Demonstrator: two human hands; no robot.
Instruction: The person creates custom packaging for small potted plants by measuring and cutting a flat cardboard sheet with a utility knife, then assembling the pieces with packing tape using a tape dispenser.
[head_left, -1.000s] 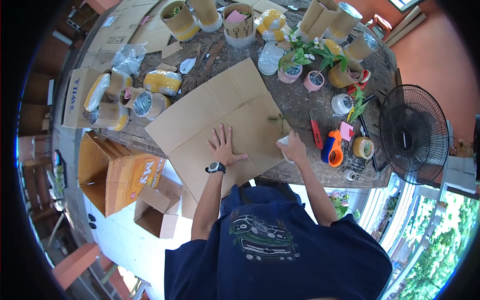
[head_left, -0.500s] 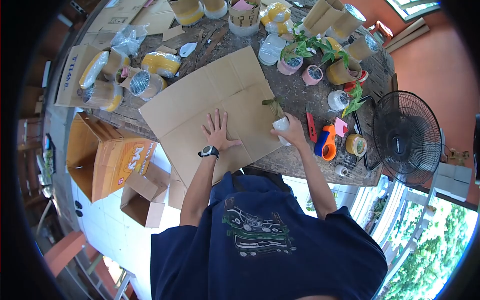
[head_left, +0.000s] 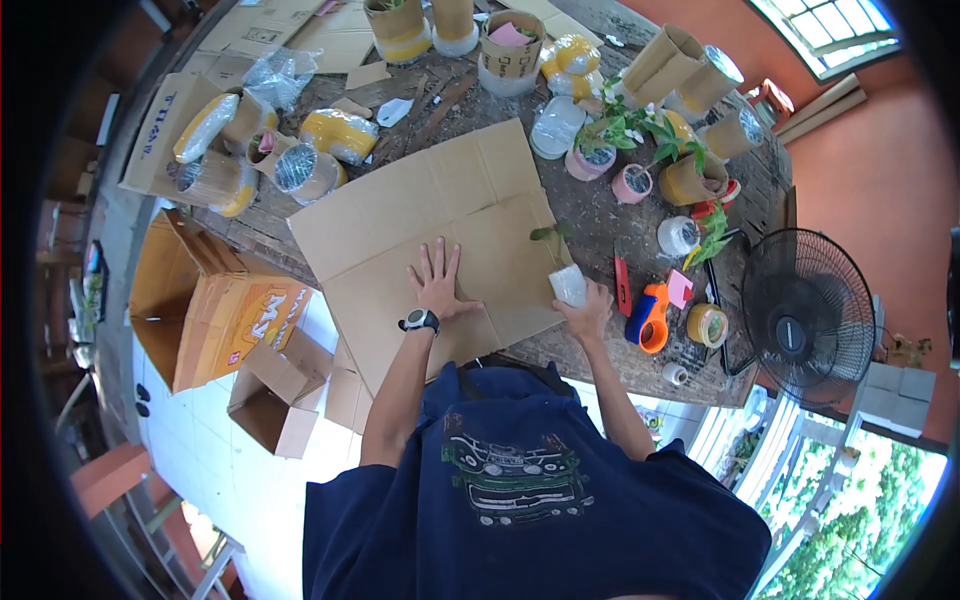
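Note:
My left hand (head_left: pixel 437 290), with a watch on the wrist, lies flat with fingers spread on a large creased cardboard sheet (head_left: pixel 400 225). At the sheet's right edge, my right hand (head_left: pixel 590 315) has its fingers closed round the lower right side of a small potted plant (head_left: pixel 569 286). White bubble-like wrapping covers the pot, and a few green leaves stick out at its far end. The pot lies tilted, its leaves over the sheet. Part of its base is hidden behind my fingers.
Right of my right hand lie a red cutter (head_left: pixel 622 286), an orange-and-blue tape dispenser (head_left: pixel 650 318) and a tape roll (head_left: pixel 707 325). A black fan (head_left: pixel 808 315) stands far right. Pink pots (head_left: pixel 631 184) and cardboard tubes line the back. Open boxes (head_left: pixel 225 320) sit lower left.
The whole view has shifted slightly. My right hand has moved a little toward me, to the lower end of the wrapped pot, uncovering more of it. My left hand stays flat on the sheet.

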